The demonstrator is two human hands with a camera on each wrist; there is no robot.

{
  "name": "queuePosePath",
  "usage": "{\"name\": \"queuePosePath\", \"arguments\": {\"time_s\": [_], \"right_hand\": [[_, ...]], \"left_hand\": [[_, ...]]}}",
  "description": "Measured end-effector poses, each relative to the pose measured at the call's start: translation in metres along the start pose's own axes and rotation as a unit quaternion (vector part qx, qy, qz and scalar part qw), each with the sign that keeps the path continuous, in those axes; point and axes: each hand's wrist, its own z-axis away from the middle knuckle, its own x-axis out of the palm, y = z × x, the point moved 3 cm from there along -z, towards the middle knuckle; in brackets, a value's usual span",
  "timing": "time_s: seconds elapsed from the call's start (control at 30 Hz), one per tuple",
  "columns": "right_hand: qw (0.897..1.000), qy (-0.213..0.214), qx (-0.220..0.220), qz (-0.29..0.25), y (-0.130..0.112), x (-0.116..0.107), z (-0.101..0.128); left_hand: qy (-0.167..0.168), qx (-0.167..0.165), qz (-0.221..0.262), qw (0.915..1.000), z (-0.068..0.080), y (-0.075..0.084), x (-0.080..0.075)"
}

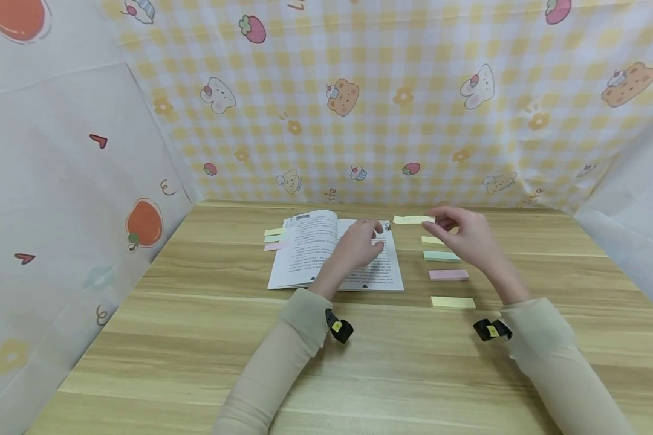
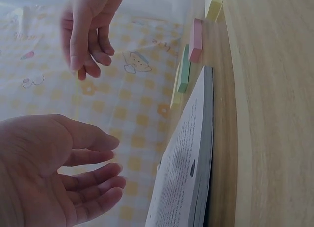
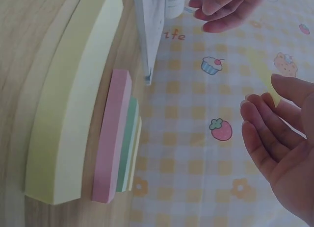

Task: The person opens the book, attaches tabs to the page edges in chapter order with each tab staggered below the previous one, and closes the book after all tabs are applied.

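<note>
My right hand (image 1: 465, 234) pinches one end of a yellow sticky note strip (image 1: 412, 220) between thumb and fingers, holding it above the table near the book's upper right corner. Over the right page of the open book (image 1: 383, 275) hovers my left hand (image 1: 357, 246), fingers loosely bent with nothing between them. In the left wrist view, its fingers are apart from the page. Several tabs, yellow, green and pink (image 1: 275, 246), stick out from the book's left edge. In the right wrist view the held strip (image 3: 261, 70) looks faint against the cloth.
Right of the book lie sticky note pads in a column: a yellow one (image 1: 432, 240), a green one (image 1: 441, 256), a pink one (image 1: 448, 275) and a larger yellow one (image 1: 453, 302). A checked cloth (image 1: 381, 139) hangs behind the wooden table (image 1: 196, 338).
</note>
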Motion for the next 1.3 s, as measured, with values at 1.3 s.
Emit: {"name": "queuePosePath", "arguments": {"time_s": [1.3], "right_hand": [[0.986, -0.164, 0.014, 0.029, 0.026, 0.035, -0.003]], "left_hand": [[-0.060, -0.005, -0.061, 0.9963, -0.003, -0.011, 0.014]]}}
